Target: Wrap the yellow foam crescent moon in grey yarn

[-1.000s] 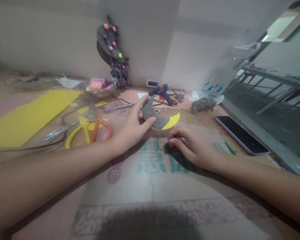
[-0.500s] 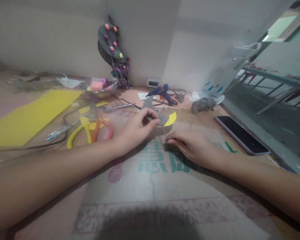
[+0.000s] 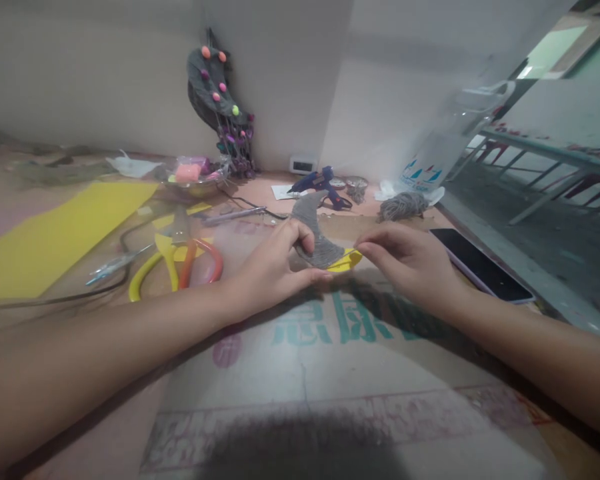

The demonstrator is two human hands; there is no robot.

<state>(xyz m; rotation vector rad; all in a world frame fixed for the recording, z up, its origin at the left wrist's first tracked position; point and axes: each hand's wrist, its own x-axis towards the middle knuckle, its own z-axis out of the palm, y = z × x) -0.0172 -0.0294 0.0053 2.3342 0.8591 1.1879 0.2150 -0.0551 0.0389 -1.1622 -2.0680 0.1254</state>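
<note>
Crescent: thin yellow crescent wrapped in grey yarn (image 3: pixel 321 249), one end bare yellow; lies between the two hands, over the printed brown cardboard sheet (image 3: pixel 260 383); whether it touches the sheet cannot be told
Left hand: left hand (image 3: pixel 266 267) clamped on the crescent, fingers curled at the wrapped body, thumb along the near edge
Right hand: right hand (image 3: pixel 413 260), thumb and forefinger pinched together on a thin grey yarn strand (image 3: pixel 349 253) by the bare end
Crescent handling: judged light, flat and fairly stiff, probably card; could crease under hard squeezing
Yarn handling: judged soft, pliable, not slick; loose turns could slide towards the tapering end
Best hold: broad wrapped middle for the crescent; strand close to its edge, under gentle tension
</note>
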